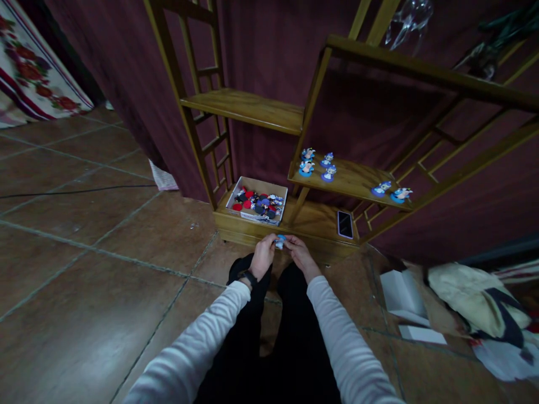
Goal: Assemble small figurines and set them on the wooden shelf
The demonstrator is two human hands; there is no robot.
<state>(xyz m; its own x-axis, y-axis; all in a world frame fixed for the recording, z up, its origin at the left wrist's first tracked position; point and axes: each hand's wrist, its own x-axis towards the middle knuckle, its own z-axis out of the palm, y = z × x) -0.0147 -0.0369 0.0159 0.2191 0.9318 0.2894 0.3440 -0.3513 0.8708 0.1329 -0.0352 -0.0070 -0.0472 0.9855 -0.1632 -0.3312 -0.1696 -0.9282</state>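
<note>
Between my two hands, just in front of the low shelf, is a small blue and white figurine (280, 242). The fingertips of my left hand (264, 253) pinch it from the left, and those of my right hand (300, 253) grip its other side. Its finer details are too small to make out. Beyond my hands a shallow cardboard box (263, 219) holds several figurines with red, black and purple bases. On the raised shelf stand blue-based figurines (306, 168) and purple-based figurines (328, 173), with another purple-based figurine (381, 188) and a blue-based figurine (401, 194) at its right end.
A phone (345, 224) lies on the lower board of the wooden shelf unit (248, 109). A glass ornament (410, 19) stands higher up. On the floor to the right are a white box (403, 296) and a cream cloth bag (471, 300). A black cable (80, 192) crosses the tiles.
</note>
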